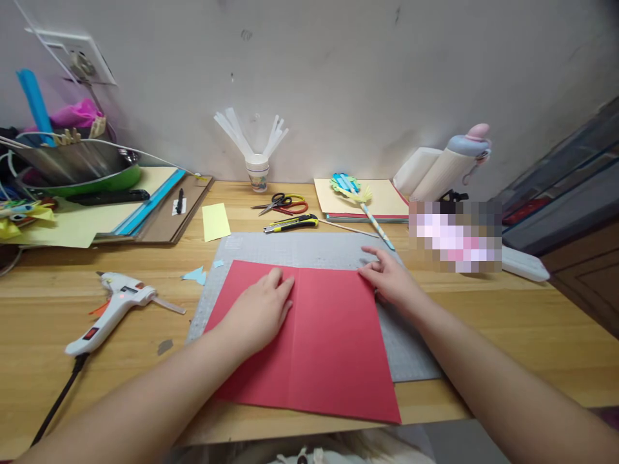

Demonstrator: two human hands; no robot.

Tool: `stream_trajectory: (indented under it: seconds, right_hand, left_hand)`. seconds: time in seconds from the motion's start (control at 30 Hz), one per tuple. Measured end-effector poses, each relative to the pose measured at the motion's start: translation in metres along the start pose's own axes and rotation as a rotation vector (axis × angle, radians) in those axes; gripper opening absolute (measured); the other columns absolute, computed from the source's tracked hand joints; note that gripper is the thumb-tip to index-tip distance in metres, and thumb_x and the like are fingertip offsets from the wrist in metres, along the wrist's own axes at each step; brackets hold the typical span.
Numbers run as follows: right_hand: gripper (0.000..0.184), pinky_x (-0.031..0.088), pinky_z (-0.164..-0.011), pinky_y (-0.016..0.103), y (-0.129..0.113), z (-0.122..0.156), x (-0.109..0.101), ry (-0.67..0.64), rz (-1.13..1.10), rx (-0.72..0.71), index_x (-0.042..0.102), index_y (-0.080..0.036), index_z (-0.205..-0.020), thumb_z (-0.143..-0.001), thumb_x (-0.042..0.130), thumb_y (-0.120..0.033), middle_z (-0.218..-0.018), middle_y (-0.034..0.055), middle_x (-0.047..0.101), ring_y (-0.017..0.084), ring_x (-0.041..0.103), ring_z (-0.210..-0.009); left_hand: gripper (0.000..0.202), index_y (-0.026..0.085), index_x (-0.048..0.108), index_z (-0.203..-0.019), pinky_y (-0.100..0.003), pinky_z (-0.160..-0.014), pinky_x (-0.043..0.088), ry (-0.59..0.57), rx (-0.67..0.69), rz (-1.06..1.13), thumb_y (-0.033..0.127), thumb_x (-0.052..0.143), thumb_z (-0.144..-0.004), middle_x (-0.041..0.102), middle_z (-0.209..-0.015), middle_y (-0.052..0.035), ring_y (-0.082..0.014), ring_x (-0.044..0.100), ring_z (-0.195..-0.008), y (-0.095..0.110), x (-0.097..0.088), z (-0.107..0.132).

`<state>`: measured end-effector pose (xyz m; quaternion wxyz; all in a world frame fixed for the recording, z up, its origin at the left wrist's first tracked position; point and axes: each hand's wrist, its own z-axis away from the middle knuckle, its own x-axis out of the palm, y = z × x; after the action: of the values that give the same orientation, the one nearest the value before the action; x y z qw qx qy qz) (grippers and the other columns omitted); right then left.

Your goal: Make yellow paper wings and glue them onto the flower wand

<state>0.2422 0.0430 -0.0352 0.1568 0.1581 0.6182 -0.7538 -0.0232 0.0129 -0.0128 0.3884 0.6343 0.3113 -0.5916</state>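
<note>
A sheet of red paper lies on a grey cutting mat, with a vertical crease down its middle. My left hand rests flat on the sheet's left half, fingers together near the crease. My right hand sits at the sheet's upper right corner, fingers spread and touching the paper's edge and the mat. Neither hand holds anything.
A white glue gun lies at left with its cord. Scissors and a yellow utility knife sit behind the mat. A cup of glue sticks, yellow paper, stacked sheets, a steel bowl and blue scraps surround it.
</note>
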Motion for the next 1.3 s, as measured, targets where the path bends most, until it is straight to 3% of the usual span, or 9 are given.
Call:
stream_trajectory:
  seconds: [0.13,0.33,0.53,0.8,0.93,1.03,1.13,1.2,1.3]
  right_hand:
    - [0.038,0.028,-0.039,0.020,0.007,-0.014,0.000,-0.034,0.095,-0.014,0.052,-0.017,-0.110,-0.077,0.056,-0.036,-0.051,-0.0089,0.042,0.008,0.039,-0.037]
    - [0.024,0.026,-0.045,0.020,0.009,-0.012,0.001,-0.047,0.177,-0.072,0.054,-0.020,-0.098,-0.075,0.055,-0.029,-0.051,-0.0085,0.042,0.009,0.039,-0.045]
    - [0.022,0.025,-0.045,0.020,0.007,-0.010,-0.002,-0.116,0.177,-0.073,0.051,-0.022,-0.098,-0.076,0.051,-0.027,-0.047,-0.0108,0.034,0.009,0.034,-0.042]
    - [0.020,0.025,-0.042,0.019,0.015,-0.009,-0.004,-0.137,0.187,-0.082,0.049,-0.023,-0.097,-0.077,0.052,-0.026,-0.047,-0.0108,0.035,0.008,0.033,-0.043]
    - [0.025,0.028,-0.039,0.018,0.011,-0.002,-0.007,-0.090,0.045,-0.033,0.046,-0.025,-0.101,-0.079,0.054,-0.035,-0.050,-0.0106,0.037,0.008,0.035,-0.041]
    - [0.045,0.035,-0.036,0.019,0.005,0.014,-0.008,-0.074,-0.167,0.053,0.038,-0.029,-0.118,-0.079,0.056,-0.044,-0.058,-0.0091,0.046,0.010,0.042,-0.042]
    - [0.062,0.038,-0.034,0.019,0.004,0.031,-0.006,-0.132,-0.225,0.065,0.029,-0.035,-0.130,-0.077,0.060,-0.040,-0.057,-0.0099,0.047,0.010,0.044,-0.040]
    - [0.060,0.037,-0.033,0.018,0.006,0.036,-0.003,-0.129,-0.243,0.052,0.032,-0.034,-0.130,-0.077,0.060,-0.037,-0.057,-0.0098,0.048,0.010,0.044,-0.038]
    - [0.054,0.045,-0.043,0.021,0.007,0.027,-0.001,-0.042,-0.326,-0.011,0.037,-0.031,-0.125,-0.077,0.060,-0.034,-0.064,-0.0066,0.055,0.012,0.055,-0.048]
  left_hand:
    - [0.039,0.019,0.048,-0.125,-0.027,-0.063,0.044,0.012,-0.056,-0.032,0.022,0.028,-0.092,0.054,-0.099,-0.0094,-0.0181,0.058,-0.078,-0.002,0.007,-0.018]
    - [0.044,0.021,0.039,-0.134,-0.027,-0.060,0.043,0.007,-0.067,-0.058,0.020,0.027,-0.092,0.054,-0.105,-0.0100,-0.0196,0.057,-0.082,-0.002,0.013,-0.021]
    - [0.044,0.021,0.038,-0.134,-0.026,-0.061,0.042,-0.010,-0.073,-0.073,0.020,0.027,-0.092,0.054,-0.105,-0.0096,-0.0187,0.057,-0.082,-0.002,0.014,-0.022]
    - [0.045,0.022,0.038,-0.135,-0.028,-0.058,0.042,-0.018,-0.077,-0.084,0.023,0.031,-0.091,0.055,-0.104,-0.0093,-0.0211,0.057,-0.081,-0.004,0.018,-0.023]
    - [0.043,0.022,0.040,-0.134,-0.030,-0.059,0.044,-0.015,-0.088,-0.066,0.024,0.030,-0.092,0.055,-0.103,-0.0088,-0.0221,0.058,-0.082,-0.003,0.017,-0.024]
    - [0.045,0.018,0.036,-0.136,-0.031,-0.064,0.047,0.000,-0.104,-0.037,0.026,0.029,-0.092,0.055,-0.108,-0.0094,-0.0213,0.058,-0.085,-0.004,0.010,-0.019]
    - [0.044,0.017,0.040,-0.133,-0.035,-0.082,0.046,0.015,-0.114,-0.016,0.027,0.035,-0.091,0.055,-0.114,-0.0108,-0.0232,0.055,-0.100,-0.004,-0.001,-0.008]
    - [0.040,0.019,0.049,-0.127,-0.041,-0.091,0.042,0.017,-0.118,-0.031,0.029,0.040,-0.089,0.055,-0.121,-0.0111,-0.0264,0.050,-0.110,-0.005,-0.007,0.000]
    - [0.039,0.024,0.050,-0.127,-0.048,-0.100,0.033,0.051,-0.121,-0.056,0.030,0.039,-0.089,0.046,-0.138,-0.0071,-0.0269,0.041,-0.124,-0.007,-0.011,0.004]
